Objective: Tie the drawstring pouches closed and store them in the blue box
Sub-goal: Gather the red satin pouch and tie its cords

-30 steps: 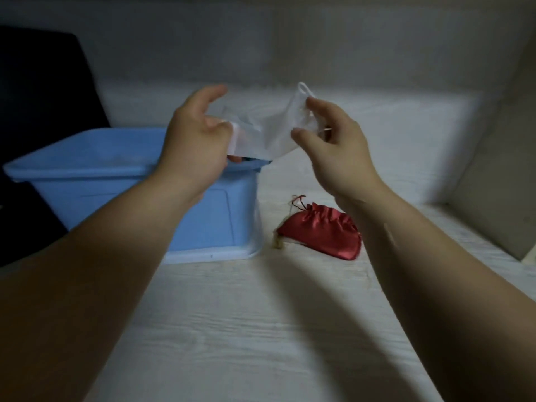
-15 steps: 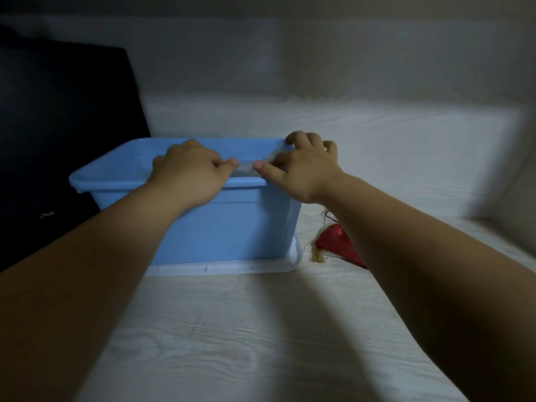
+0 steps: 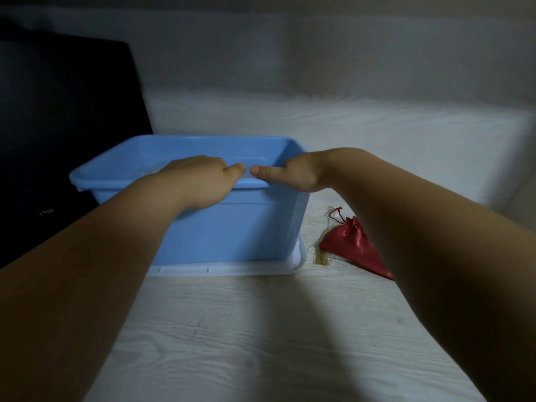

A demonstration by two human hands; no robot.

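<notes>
Both my hands reach over the near rim of the blue box (image 3: 232, 227). My left hand (image 3: 200, 181) and my right hand (image 3: 293, 175) dip into it side by side, thumbs pointing at each other just above the rim. Their fingers are hidden inside the box. The white pouch is out of sight, so whether either hand still holds it cannot be told. A red satin drawstring pouch (image 3: 351, 245) with a gold tassel (image 3: 322, 256) lies on the table right of the box, partly covered by my right forearm.
The box stands on a white lid or tray (image 3: 232, 269) on a pale wood-grain table (image 3: 246, 343). A large black object (image 3: 58, 126) stands behind the box at the left. A grey wall closes the back.
The white pouch was held up between both hands above the box. Both hands came down with it to the rim and now reach deeper inside; the pouch has dropped out of sight.
</notes>
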